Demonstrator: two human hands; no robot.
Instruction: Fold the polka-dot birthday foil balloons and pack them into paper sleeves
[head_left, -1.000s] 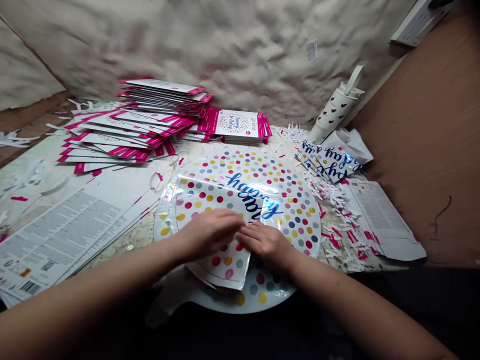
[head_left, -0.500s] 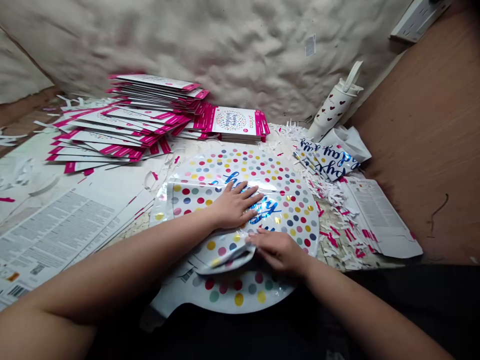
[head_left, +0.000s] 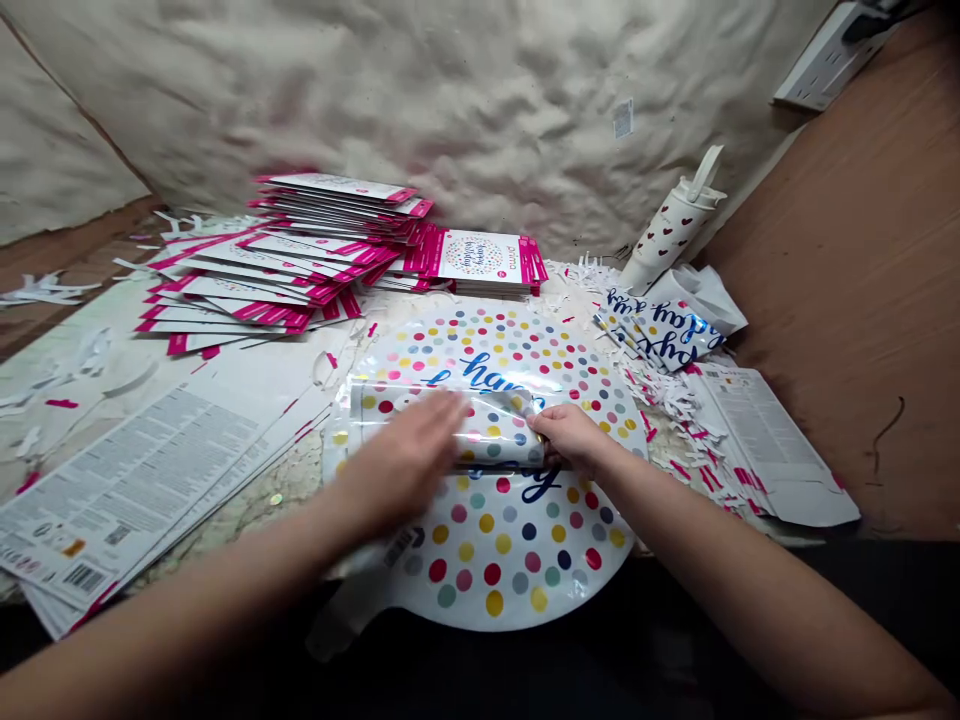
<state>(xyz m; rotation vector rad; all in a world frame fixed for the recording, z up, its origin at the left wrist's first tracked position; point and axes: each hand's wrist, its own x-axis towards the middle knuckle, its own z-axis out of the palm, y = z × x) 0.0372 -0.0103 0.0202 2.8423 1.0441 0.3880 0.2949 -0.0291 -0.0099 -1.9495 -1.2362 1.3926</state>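
Observation:
A flat, uninflated round foil balloon (head_left: 510,575), white with coloured dots and blue lettering, lies in front of me with its tail at the lower left. Across its middle is a foil balloon folded into a strip (head_left: 491,437), with the same dots. My right hand (head_left: 571,436) pinches the strip's right end between thumb and fingers. Over the left part of the strip is my left hand (head_left: 416,450), smeared by motion. Its fingers are too blurred to read, and I cannot tell whether it touches the foil.
Pink-and-white printed packs (head_left: 262,265) are piled at the back left. Printed cards (head_left: 150,470) lie at left. To the right are a tumbler with hearts (head_left: 667,235), folded foil balloons (head_left: 660,325), paper shreds (head_left: 675,410) and an opened card sleeve (head_left: 780,440). A wooden panel (head_left: 847,320) borders the right side.
The lifted foil flap now lies folded flat as a strip. My left hand has lifted from the middle and moved left; my right hand has moved up to the strip's end.

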